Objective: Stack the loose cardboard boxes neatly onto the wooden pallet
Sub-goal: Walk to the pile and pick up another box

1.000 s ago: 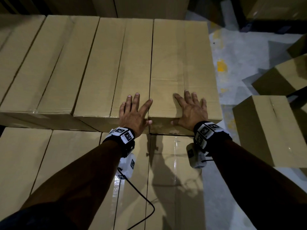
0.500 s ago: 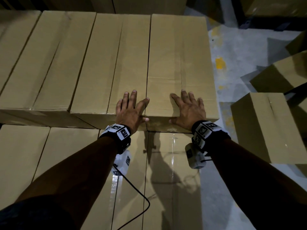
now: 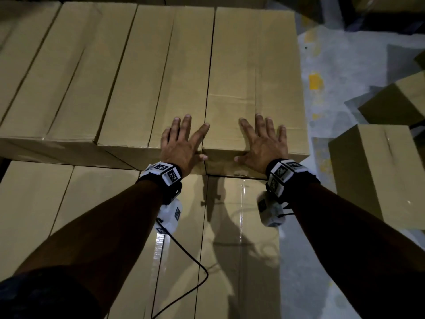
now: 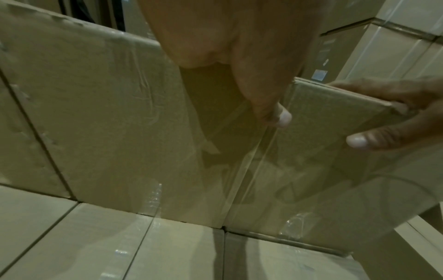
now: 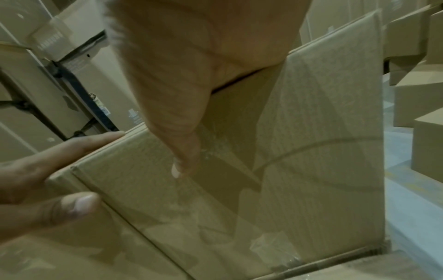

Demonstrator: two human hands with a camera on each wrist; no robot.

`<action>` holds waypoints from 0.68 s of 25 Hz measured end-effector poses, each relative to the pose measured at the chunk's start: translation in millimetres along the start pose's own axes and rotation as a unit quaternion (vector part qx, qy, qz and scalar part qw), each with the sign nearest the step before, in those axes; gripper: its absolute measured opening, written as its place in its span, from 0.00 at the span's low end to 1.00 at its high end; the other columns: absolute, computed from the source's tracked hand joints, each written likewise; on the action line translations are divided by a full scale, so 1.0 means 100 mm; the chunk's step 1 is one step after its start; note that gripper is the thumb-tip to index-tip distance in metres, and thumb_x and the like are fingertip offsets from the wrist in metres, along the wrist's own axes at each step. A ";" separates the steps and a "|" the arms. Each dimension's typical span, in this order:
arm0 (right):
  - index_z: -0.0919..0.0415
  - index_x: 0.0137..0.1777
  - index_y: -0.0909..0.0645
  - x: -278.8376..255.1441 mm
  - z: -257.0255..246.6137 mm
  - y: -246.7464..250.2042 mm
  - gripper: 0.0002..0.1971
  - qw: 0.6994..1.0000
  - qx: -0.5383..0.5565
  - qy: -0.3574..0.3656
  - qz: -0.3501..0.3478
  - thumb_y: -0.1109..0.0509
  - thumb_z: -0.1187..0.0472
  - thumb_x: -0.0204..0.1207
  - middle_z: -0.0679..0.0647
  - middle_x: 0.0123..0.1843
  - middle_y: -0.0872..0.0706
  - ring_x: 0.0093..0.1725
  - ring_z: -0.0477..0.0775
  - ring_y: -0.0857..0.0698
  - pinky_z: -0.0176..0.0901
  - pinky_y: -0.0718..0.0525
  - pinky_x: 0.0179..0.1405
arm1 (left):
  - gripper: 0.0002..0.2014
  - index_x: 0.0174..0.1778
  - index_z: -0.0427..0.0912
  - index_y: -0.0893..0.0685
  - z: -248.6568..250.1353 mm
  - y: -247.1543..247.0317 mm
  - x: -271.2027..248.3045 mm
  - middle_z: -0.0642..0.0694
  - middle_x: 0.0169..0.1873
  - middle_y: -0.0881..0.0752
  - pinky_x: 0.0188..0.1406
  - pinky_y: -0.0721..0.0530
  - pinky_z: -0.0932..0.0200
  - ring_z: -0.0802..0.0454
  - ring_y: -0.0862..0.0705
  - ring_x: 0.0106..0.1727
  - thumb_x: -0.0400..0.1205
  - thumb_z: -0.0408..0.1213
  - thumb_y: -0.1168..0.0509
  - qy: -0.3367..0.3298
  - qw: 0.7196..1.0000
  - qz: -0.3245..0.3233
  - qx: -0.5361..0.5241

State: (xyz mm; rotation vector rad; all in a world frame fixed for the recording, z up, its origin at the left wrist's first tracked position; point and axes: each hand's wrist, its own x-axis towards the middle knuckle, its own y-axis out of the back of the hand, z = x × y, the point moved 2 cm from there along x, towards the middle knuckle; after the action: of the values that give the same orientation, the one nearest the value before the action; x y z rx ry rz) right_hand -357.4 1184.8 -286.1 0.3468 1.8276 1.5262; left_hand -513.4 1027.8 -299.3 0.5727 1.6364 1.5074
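Far left of the head view, two long cardboard boxes (image 3: 57, 72) are lying side by side on the upper layer, running toward the top of the frame. Next over, the left hand (image 3: 181, 146) is lying flat on the near end of the third box (image 3: 156, 88), fingers (image 3: 176, 125) stretched out straight and spread, gripping nothing, with the thumb hanging down over the front edge right at the seam (the left wrist view is showing that thumb against the taped front face). Just right of the seam, the rightmost box (image 3: 255, 65) is sitting flush against its neighbour at the right end of the top row, and the right hand (image 3: 264, 146) is pressing flat on its near end, fingers extended and open, thumb down on the front face. Both top boxes are resting on a lower layer of boxes (image 3: 230, 238) in the bottom half of the frame; the pallet itself isn't visible. Over at the right edge, loose boxes (image 3: 377, 171) are sitting on the grey floor (image 3: 322, 54), apart from the stack.
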 end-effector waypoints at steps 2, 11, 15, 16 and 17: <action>0.38 0.87 0.68 0.01 0.01 0.02 0.56 1.000 -0.001 0.005 -0.005 0.28 0.33 0.74 0.56 0.91 0.64 0.89 0.64 0.62 0.70 0.61 0.83 | 0.45 0.85 0.67 0.61 0.01 0.02 0.00 0.45 0.87 0.65 0.84 0.57 0.38 0.38 0.64 0.87 0.81 0.61 0.35 0.000 1.000 -0.001 0.002; 0.44 0.89 0.52 -0.96 0.04 0.00 0.43 0.997 0.081 0.000 -0.009 0.31 0.50 0.80 0.57 0.91 0.52 0.89 0.63 0.51 0.64 0.50 0.86 | 0.34 0.87 0.54 0.51 0.20 0.28 -0.45 0.40 0.87 0.49 0.83 0.47 0.35 0.36 0.50 0.86 0.87 0.42 0.41 -0.020 1.000 -0.016 0.011; 0.51 0.85 0.40 -1.88 -0.03 -0.22 0.34 0.991 0.121 -0.049 0.013 0.32 0.49 0.81 0.60 0.85 0.34 0.84 0.63 0.37 0.60 0.40 0.83 | 0.30 0.85 0.47 0.44 0.34 0.32 -1.19 0.40 0.85 0.40 0.83 0.42 0.38 0.39 0.45 0.86 0.87 0.46 0.43 -0.040 0.999 -0.020 0.022; 0.51 0.85 0.39 -2.11 -0.07 -0.28 0.34 0.989 0.136 -0.063 0.010 0.33 0.48 0.81 0.59 0.84 0.33 0.84 0.62 0.36 0.59 0.40 0.82 | 0.30 0.84 0.46 0.41 0.37 0.31 -1.40 0.40 0.84 0.39 0.82 0.42 0.38 0.39 0.44 0.85 0.87 0.48 0.42 -0.049 0.998 -0.025 0.025; 0.51 0.86 0.39 -2.38 -0.12 -0.32 0.34 0.986 0.149 -0.079 0.010 0.33 0.47 0.81 0.58 0.84 0.31 0.83 0.61 0.35 0.58 0.39 0.82 | 0.30 0.83 0.45 0.39 0.40 0.32 -1.66 0.40 0.84 0.38 0.82 0.41 0.39 0.39 0.44 0.85 0.86 0.48 0.41 -0.057 0.998 -0.020 0.021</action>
State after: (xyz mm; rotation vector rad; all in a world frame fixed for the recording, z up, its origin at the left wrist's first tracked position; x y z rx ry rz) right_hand -190.3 1020.4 -232.4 0.6104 1.9300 1.1989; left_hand -394.7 926.8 -223.6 0.6337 1.5857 1.3903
